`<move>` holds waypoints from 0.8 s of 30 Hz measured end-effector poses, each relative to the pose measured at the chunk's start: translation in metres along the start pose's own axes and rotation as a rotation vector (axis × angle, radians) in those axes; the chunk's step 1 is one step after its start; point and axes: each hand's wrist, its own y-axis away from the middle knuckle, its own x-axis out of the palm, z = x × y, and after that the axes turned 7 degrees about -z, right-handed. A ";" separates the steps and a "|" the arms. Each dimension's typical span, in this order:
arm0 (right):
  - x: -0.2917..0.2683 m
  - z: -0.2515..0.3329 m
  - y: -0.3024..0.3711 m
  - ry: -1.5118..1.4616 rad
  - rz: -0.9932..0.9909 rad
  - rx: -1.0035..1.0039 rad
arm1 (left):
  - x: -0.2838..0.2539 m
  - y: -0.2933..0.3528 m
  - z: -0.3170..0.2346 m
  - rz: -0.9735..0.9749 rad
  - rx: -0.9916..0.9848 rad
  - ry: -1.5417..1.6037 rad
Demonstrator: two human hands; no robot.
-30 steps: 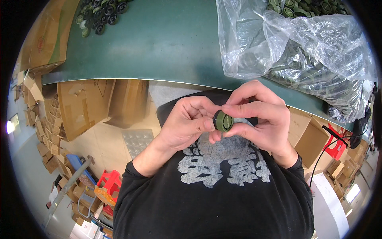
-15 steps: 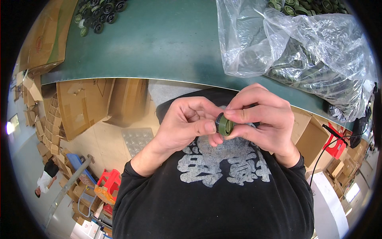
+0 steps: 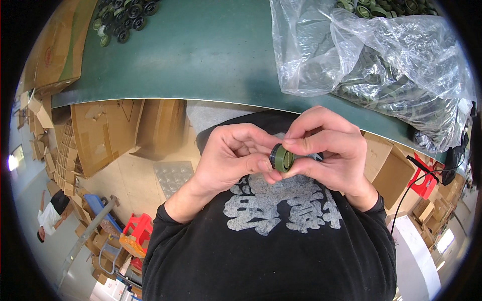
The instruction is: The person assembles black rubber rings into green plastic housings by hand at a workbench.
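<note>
Round piece [image 3: 285,159] | olive green (black left rim) | pinched between both hands [image 3: 226,159]

Worktop [image 3: 201,60] across far side; parts pile [image 3: 128,17] at its far left, bag [image 3: 401,80] on its right; held part [image 3: 285,160] between left grip [image 3: 226,156] and right grip [image 3: 334,149], near side of worktop; carton [image 3: 55,45] at worktop's left end, stool [image 3: 144,220] lower left
</note>
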 end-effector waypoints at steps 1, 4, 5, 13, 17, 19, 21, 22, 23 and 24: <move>0.000 0.000 0.000 0.000 -0.001 0.000 | 0.000 0.000 0.001 0.001 0.000 0.000; -0.001 -0.001 0.000 0.039 0.016 -0.037 | -0.001 0.001 0.002 0.016 0.032 -0.025; -0.001 -0.001 0.000 0.033 0.017 -0.036 | 0.000 0.001 0.002 0.008 0.027 -0.024; -0.004 0.002 -0.004 0.036 0.073 0.006 | 0.004 0.004 0.002 -0.008 -0.020 -0.015; 0.002 -0.003 -0.003 0.068 -0.012 0.020 | 0.010 0.001 -0.005 -0.079 0.135 -0.477; 0.005 -0.012 -0.001 0.110 -0.094 -0.015 | 0.017 0.000 0.001 -0.182 0.408 -0.862; 0.008 -0.011 0.000 0.136 -0.105 -0.059 | 0.014 -0.003 -0.003 -0.156 0.479 -0.971; 0.009 -0.010 0.001 0.160 -0.114 -0.098 | 0.013 -0.004 -0.004 -0.132 0.545 -1.078; 0.006 -0.009 -0.001 0.183 -0.096 -0.082 | 0.018 -0.006 -0.009 -0.118 0.578 -1.163; 0.003 -0.005 -0.003 0.183 -0.098 -0.082 | 0.017 -0.005 -0.010 -0.117 0.578 -1.164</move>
